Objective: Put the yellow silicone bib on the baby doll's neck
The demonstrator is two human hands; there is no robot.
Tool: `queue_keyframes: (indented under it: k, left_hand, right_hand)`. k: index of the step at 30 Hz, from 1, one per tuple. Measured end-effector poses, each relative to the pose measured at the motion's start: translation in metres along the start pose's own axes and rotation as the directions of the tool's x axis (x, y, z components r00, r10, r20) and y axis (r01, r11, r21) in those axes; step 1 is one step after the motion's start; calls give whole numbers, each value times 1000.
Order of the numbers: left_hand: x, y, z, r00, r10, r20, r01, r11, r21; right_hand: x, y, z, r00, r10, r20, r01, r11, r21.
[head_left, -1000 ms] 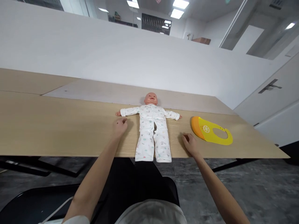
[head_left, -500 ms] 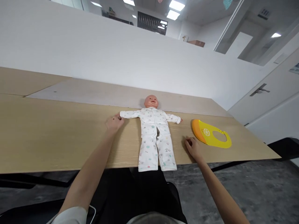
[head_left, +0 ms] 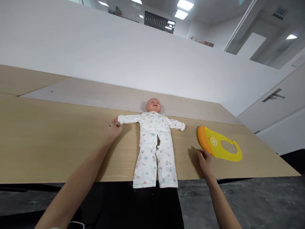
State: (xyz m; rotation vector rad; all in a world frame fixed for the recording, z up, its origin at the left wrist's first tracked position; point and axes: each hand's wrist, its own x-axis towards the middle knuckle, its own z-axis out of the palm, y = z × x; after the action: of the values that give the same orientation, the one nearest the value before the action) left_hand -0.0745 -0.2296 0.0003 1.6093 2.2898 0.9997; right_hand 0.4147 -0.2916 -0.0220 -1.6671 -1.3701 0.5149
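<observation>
A baby doll [head_left: 153, 133] in white printed pyjamas lies face up on the wooden table [head_left: 54, 140], arms spread, feet hanging over the near edge. My left hand [head_left: 113, 128] rests at the doll's outstretched hand and sleeve cuff, fingers curled and touching it. A yellow silicone bib with an orange pocket [head_left: 218, 144] lies flat to the right of the doll. My right hand [head_left: 205, 160] lies on the table just below the bib's orange edge, fingers loosely bent, holding nothing that I can see.
A white partition wall [head_left: 119, 54] runs along the far side of the table. A second tabletop [head_left: 28, 79] adjoins at the back left. The near table edge drops to a grey floor [head_left: 250, 200]. A white door with a handle [head_left: 274, 95] stands at the right.
My left hand has moved up from beside the doll's body to its outstretched hand. My right hand has slid to the right, close under the bib. The camera has shifted slightly.
</observation>
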Motion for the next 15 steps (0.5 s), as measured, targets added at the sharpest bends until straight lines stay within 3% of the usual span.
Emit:
queue_keyframes:
  k: [4,6,9,11,13,15]
  left_hand:
    - [-23,25,14,991,131,1,-131,983,126]
    - [-33,37,21,969,238,71,-248,939,239]
    - [-42,48,25,926,332,180,-374,872,315]
    - [-45,51,26,891,388,235,-447,838,312]
    - [-47,52,26,853,438,283,-512,808,292]
    - [-48,52,26,823,464,328,-553,785,277]
  right_hand:
    - [1,8,-14,985,167,53,-174,966,192]
    - [2,10,-14,987,130,96,-147,970,193]
    - [5,3,0,978,-59,201,38,994,104]
    - [12,-11,16,938,-177,298,164,984,67]
    - [20,-31,35,864,-276,420,301,953,7]
    - [28,-53,53,750,-378,543,510,853,-109]
